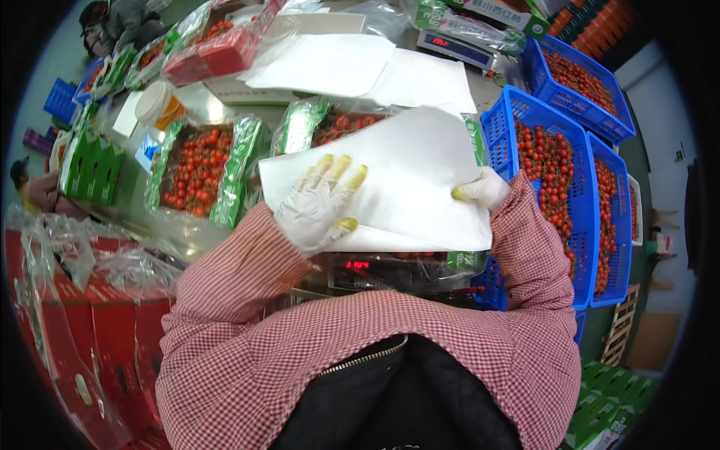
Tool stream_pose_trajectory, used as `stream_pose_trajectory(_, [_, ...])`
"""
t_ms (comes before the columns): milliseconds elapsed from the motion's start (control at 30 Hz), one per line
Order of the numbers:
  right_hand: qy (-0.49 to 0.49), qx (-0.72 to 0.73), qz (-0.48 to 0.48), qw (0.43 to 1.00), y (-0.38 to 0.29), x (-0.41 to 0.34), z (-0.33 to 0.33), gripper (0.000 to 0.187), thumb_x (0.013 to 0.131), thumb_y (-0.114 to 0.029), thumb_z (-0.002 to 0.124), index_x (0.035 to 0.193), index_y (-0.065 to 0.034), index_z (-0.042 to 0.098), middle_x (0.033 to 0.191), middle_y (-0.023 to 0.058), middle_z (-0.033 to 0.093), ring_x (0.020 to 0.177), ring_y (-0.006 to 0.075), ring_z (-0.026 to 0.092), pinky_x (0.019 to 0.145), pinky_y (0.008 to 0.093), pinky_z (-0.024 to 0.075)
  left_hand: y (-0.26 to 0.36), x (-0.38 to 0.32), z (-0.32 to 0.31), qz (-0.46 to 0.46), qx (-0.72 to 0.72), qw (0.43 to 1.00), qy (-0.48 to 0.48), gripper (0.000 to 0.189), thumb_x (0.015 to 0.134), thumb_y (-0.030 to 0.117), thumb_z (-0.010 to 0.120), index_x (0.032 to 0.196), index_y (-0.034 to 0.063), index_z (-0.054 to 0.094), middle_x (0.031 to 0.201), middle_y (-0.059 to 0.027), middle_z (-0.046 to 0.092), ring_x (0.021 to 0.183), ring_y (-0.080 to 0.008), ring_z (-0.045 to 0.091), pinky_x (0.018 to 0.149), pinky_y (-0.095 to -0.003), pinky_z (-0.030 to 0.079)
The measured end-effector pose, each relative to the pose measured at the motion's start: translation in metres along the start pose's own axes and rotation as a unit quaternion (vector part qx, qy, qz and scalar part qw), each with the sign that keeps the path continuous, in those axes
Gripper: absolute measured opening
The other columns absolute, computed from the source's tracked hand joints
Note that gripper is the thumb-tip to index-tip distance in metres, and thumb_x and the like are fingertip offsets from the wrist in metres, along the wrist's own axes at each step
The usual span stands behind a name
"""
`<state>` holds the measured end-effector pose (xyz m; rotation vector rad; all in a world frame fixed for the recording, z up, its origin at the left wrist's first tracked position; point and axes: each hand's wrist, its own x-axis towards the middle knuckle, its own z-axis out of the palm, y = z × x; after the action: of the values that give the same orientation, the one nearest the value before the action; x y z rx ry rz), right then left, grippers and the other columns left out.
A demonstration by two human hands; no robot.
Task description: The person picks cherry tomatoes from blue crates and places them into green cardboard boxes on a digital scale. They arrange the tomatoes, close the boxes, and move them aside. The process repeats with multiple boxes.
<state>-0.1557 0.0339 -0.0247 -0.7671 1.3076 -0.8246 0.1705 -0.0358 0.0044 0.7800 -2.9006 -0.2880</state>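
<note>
A large white textured paper sheet lies over a green box of cherry tomatoes, of which parts show behind and in front of the sheet. My left hand, in a white glove with yellowed fingertips, rests on the sheet's left part with its fingers apart. At the right edge my right hand, gloved too, grips the sheet, thumb on top and fingers hidden. Below the sheet shows a scale with a red lit display. A film-lined green box of cherry tomatoes stands to the left.
Blue crates of cherry tomatoes line the right side. More white sheets, a red box and another scale lie at the back. A white tub stands back left, red boxes lower left. Other people are at far left.
</note>
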Motion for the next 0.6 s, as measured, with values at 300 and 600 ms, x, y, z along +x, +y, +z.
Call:
stream_pose_trajectory(300, [0.297, -0.403, -0.077, 0.862, -0.046, -0.053, -0.028, 0.058, 0.079, -0.011, 0.070, 0.127, 0.0067, 0.043, 0.093, 0.0145, 0.061, 0.082, 0.0200, 0.061, 0.074, 0.0313, 0.0511, 0.029, -0.031, 0.048, -0.094, 0.002, 0.994, -0.052, 0.085, 0.077, 0.053, 0.060, 0.143, 0.0129, 0.026, 0.143, -0.0219, 0.028, 0.134, -0.0380, 0.025, 0.111, -0.0478, 0.018])
stream_pose_trajectory(600, [0.143, -0.681, -0.139, 0.705, -0.106, 0.165, 0.095, 0.083, 0.071, -0.027, 0.074, 0.139, -0.0068, 0.031, 0.115, 0.0215, 0.054, 0.104, 0.0332, 0.055, 0.091, 0.0375, 0.0451, 0.038, -0.036, 0.040, 0.026, 0.072, 0.997, -0.034, 0.041, 0.086, 0.020, 0.044, 0.126, 0.0278, 0.049, 0.133, -0.0017, 0.045, 0.124, -0.0236, 0.043, 0.106, -0.0472, 0.028])
